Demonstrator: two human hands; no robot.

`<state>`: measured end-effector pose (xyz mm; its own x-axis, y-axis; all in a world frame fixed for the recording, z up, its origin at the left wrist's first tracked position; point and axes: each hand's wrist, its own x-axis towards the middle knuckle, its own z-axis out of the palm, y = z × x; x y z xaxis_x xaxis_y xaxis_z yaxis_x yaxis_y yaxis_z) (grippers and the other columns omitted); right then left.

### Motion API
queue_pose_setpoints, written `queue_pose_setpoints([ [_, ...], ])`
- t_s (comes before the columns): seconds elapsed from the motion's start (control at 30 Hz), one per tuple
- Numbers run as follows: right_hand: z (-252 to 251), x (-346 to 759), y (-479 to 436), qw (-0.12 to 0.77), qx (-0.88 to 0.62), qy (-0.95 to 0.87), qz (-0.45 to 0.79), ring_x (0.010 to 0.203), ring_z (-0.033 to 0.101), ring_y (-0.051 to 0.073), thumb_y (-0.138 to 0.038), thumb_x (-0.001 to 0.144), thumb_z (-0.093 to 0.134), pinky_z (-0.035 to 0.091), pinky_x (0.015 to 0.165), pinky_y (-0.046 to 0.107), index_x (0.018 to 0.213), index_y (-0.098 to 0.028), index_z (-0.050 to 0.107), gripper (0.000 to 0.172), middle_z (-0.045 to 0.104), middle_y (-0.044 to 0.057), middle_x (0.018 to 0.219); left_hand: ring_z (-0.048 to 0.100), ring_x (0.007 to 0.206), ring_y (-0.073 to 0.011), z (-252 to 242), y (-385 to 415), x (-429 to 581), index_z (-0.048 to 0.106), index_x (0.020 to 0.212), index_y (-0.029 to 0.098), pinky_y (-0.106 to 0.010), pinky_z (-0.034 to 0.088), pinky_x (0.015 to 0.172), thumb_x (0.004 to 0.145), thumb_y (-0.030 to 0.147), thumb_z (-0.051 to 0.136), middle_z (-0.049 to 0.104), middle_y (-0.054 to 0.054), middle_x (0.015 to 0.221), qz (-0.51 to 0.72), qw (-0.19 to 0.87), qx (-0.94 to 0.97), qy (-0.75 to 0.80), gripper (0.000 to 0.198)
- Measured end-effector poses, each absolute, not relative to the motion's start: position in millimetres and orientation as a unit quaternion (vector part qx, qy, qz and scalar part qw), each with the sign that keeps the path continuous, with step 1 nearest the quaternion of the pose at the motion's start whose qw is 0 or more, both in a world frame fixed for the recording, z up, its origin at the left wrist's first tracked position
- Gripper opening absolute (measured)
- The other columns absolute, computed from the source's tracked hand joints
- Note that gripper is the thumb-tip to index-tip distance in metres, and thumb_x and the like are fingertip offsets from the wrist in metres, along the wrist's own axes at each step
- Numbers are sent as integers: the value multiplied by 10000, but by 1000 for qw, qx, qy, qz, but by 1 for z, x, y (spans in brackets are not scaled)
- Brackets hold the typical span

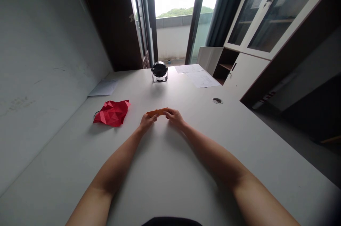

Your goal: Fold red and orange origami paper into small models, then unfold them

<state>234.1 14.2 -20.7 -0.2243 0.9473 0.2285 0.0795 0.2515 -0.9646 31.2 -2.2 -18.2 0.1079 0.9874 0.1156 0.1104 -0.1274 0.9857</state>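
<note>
A narrow strip of folded orange paper [159, 111] spans the gap between my two hands, over the middle of the white table. Its left end is pinched in my left hand [147, 121]. My right hand [174, 116] grips the other end, thumb and fingers closed on it. The paper's lower folds are partly covered by my fingers. To the left of my left hand, apart from it, lies a creased sheet of red paper [112, 113] with raised folds.
A small round black fan [159, 70] on a silver stand is at the table's far edge. Printed sheets [204, 78] lie at the far right, and another sheet [103, 87] by the left wall. A round cable hole [217, 101] is set in the white table [165, 169].
</note>
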Motion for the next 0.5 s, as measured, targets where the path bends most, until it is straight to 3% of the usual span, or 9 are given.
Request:
queue_pose_setpoints([
  [0.17,-20,238,15,497,-413,-632,427,588,506,138,-548,848,610,388,576,270,798,-186,648,367,585,0,625,587,644,-161,-18,-3,34,750,859,129,-294,444,642,742,475,763,668,-55,691,461,488,582,459,365],
  [0.33,-20,242,19,507,-419,-633,408,567,517,136,-535,864,593,400,559,266,781,-196,639,352,578,-5,614,544,596,-130,-17,0,32,698,804,137,-273,421,610,845,552,631,628,-40,661,530,468,540,457,422],
  [0.5,-20,246,27,548,-432,-588,409,568,551,133,-498,849,604,433,549,252,812,-191,655,313,605,-5,624,518,591,-125,-16,2,30,670,729,147,-256,412,590,888,516,554,582,-28,624,545,453,537,457,419],
])
